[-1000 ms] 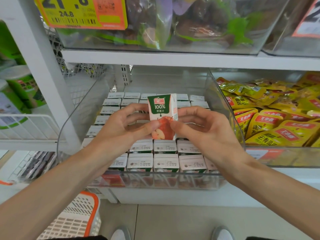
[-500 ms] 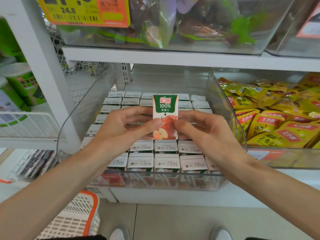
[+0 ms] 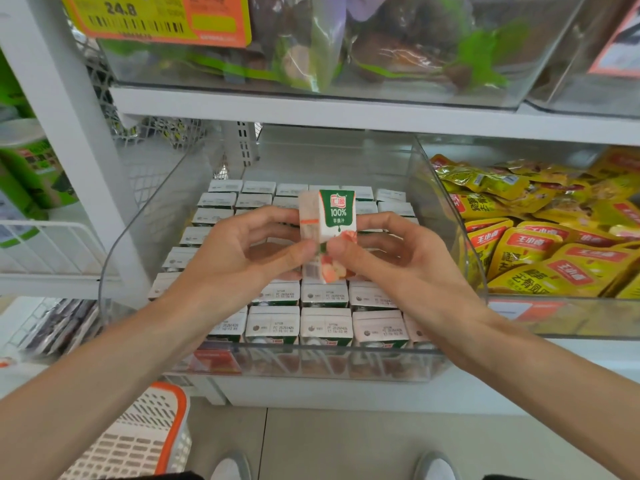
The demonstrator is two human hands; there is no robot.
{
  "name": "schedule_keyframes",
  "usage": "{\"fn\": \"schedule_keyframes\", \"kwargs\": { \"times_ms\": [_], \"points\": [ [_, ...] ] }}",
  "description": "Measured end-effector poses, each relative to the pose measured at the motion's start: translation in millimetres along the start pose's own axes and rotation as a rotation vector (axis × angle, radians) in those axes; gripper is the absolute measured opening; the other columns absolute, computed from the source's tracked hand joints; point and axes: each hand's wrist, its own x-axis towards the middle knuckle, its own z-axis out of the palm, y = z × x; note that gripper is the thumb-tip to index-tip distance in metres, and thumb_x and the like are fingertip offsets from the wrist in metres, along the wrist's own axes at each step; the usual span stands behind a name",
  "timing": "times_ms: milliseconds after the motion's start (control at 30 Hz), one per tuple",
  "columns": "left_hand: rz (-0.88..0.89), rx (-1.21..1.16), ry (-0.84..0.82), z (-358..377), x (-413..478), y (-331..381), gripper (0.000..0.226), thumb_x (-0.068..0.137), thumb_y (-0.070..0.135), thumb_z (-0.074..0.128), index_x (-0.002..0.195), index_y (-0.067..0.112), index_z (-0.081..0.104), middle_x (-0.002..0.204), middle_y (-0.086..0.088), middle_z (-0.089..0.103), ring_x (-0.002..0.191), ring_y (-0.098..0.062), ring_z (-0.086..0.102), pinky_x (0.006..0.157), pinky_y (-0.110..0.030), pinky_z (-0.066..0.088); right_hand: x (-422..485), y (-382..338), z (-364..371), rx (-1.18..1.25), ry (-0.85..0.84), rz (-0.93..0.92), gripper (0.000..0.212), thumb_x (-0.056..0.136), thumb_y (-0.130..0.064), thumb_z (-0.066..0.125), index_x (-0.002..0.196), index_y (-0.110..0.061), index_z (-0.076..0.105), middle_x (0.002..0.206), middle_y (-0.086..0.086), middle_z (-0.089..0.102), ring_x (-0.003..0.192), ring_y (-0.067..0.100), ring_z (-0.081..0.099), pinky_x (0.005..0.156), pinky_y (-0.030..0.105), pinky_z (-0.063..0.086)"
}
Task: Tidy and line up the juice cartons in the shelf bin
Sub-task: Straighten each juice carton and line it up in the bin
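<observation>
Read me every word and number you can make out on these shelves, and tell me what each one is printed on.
"100%": green front of the held juice carton.
"汇源": red logo above it, same carton.
"24.8": yellow price tag, top left; its smaller print is blurred.
"王小卤": red labels on the yellow snack packets.
Date codes on the other cartons, on their tops: too small to read.

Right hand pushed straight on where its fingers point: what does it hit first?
Probably the left hand: the right hand pinches the held juice carton from the right, fingers aimed left, and both thumbs almost meet on its front. Depth is unclear from one view.
</observation>
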Motion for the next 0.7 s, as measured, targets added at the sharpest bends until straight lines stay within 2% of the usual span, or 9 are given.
{"fn": "schedule_keyframes", "kwargs": {
  "times_ms": [100,233,300,367,433,533,633,700],
  "points": [
    [0.033,0.084,0.003,2.1,-0.6,1.1,0.039,0.08,0.04,0.083,0.116,0.034,0.071,0.114,0.012,0.078,0.11,-0.005,0.072,0.089,-0.021,0.061,0.3,0.6,3.3,-0.042,-0.022,-0.028,0.058,0.074,-0.044,0.091,0.123,-0.023,0.07,0.111,-0.007,0.078,0.092,0.013,0.08,0.084,0.02,0.06],
    [0.02,0.0,-0.006,1.7,-1.6,4.7,0.035,0.084,0.039,0.076,0.117,0.027,0.07,0.116,0.011,0.078,0.108,-0.009,0.074,0.088,-0.017,0.058,2.7,-0.1,1.5,0.028,0.009,-0.012,0.04,0.08,-0.037,0.091,0.115,-0.025,0.077,0.112,-0.003,0.077,0.095,0.021,0.08,0.093,0.035,0.063],
    [-0.007,-0.019,-0.01,1.1,-1.0,5.4,0.036,0.085,0.04,0.074,0.119,0.029,0.068,0.116,0.011,0.078,0.105,-0.011,0.076,0.094,-0.031,0.06,4.3,-1.2,0.9,0.112,-0.019,0.021,0.036,0.087,-0.03,0.086,0.12,-0.021,0.076,0.115,0.002,0.079,0.104,0.026,0.079,0.097,0.038,0.061],
    [-0.052,-0.03,-0.018,1.0,-0.9,5.6,0.048,0.08,0.048,0.076,0.124,0.033,0.064,0.116,0.011,0.078,0.105,-0.011,0.077,0.105,-0.039,0.052,5.0,-2.4,0.9,0.157,-0.087,0.039,0.034,0.094,-0.026,0.079,0.127,-0.018,0.073,0.117,0.005,0.08,0.112,0.024,0.076,0.105,0.041,0.056],
    [-0.079,-0.054,-0.054,1.1,-1.6,6.6,0.057,0.077,0.051,0.076,0.13,0.034,0.065,0.117,0.011,0.078,0.107,-0.01,0.076,0.104,-0.035,0.055,4.3,-3.3,1.0,0.142,-0.137,0.032,0.033,0.099,-0.025,0.072,0.132,-0.017,0.071,0.118,0.006,0.08,0.116,0.023,0.075,0.111,0.042,0.05],
    [-0.072,-0.057,-0.113,3.2,-3.6,8.8,0.046,0.086,0.041,0.074,0.131,0.029,0.07,0.119,0.01,0.078,0.11,-0.009,0.075,0.093,-0.016,0.056,1.5,-3.7,0.7,0.07,-0.163,0.015,0.035,0.102,-0.026,0.068,0.137,-0.021,0.069,0.12,0.0,0.079,0.118,0.018,0.073,0.114,0.042,0.048],
    [-0.071,-0.07,-0.097,2.6,-4.3,7.7,0.04,0.087,0.03,0.077,0.127,0.028,0.071,0.118,0.01,0.078,0.108,-0.011,0.076,0.09,-0.017,0.057,-1.7,-4.3,2.8,-0.024,-0.182,-0.045,0.033,0.104,-0.028,0.065,0.137,-0.025,0.07,0.125,-0.009,0.077,0.122,0.013,0.071,0.114,0.042,0.049],
    [-0.066,-0.078,-0.086,3.6,-4.5,8.5,0.039,0.088,0.027,0.077,0.126,0.026,0.072,0.116,0.009,0.079,0.105,-0.012,0.077,0.086,-0.016,0.058,-3.2,-4.5,5.3,-0.017,-0.19,-0.067,0.033,0.104,-0.028,0.063,0.136,-0.024,0.07,0.124,-0.008,0.078,0.119,0.013,0.073,0.112,0.041,0.052]
  ]
}}
